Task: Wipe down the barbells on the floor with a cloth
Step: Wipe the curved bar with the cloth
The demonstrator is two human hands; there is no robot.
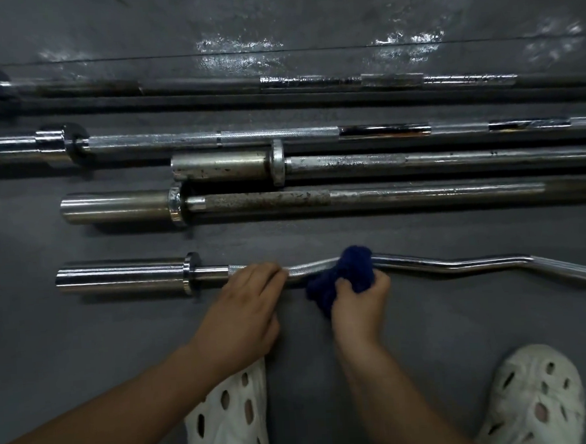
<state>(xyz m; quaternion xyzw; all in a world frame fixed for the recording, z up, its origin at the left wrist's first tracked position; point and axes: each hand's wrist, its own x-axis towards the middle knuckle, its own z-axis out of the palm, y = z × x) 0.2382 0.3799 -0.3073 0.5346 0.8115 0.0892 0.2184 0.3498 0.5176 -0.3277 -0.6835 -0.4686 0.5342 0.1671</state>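
L hand [246, 300] is gripping the curl bar [424, 265] on the floor nearest the person; R hand [360, 301] is clutching a blue cloth [342, 273] on its shaft. Four straight barbells [279, 135] are lying parallel beyond; white clogs [532, 399] are standing just behind.

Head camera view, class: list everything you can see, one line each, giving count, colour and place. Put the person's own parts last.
Wavy chrome curl bar: one, silver, nearest the person, on the floor.
Straight steel barbells: at least four, silver to dark and partly rust-spotted, lying parallel beyond the curl bar.
Crumpled dark blue cloth: one, on the curl bar's shaft.
Grey floor: one, under everything.
White perforated clogs: two, bottom of view.
Left hand: one, gripping the curl bar near its sleeve.
Right hand: one, holding the cloth against the bar.
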